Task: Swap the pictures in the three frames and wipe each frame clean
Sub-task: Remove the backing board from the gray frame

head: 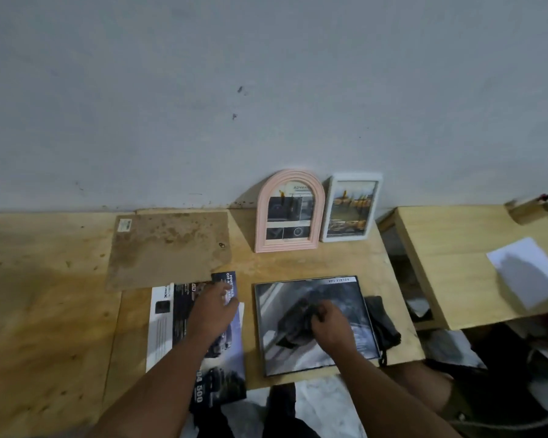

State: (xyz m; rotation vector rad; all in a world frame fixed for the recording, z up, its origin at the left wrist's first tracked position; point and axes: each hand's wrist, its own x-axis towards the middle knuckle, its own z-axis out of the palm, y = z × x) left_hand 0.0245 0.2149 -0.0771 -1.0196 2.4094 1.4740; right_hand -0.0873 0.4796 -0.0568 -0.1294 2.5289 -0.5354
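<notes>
A large black frame (358, 298) lies flat on the wooden board in front of me, with a dark picture in it. My right hand (328, 324) rests on its glass, closed around a dark cloth (293, 327). My left hand (214, 311) lies flat, fingers spread, on glossy car brochure pages (168, 330) to the frame's left. A pink arched frame (287, 211) and a white rectangular frame (350, 210) stand against the wall, each with a picture inside.
A brown backing board (168, 248) lies at the back left of the wooden surface (45, 295). A dark pouch (382, 320) sits by the black frame's right edge. A lighter wooden table (456, 248) with white paper (525, 270) stands to the right.
</notes>
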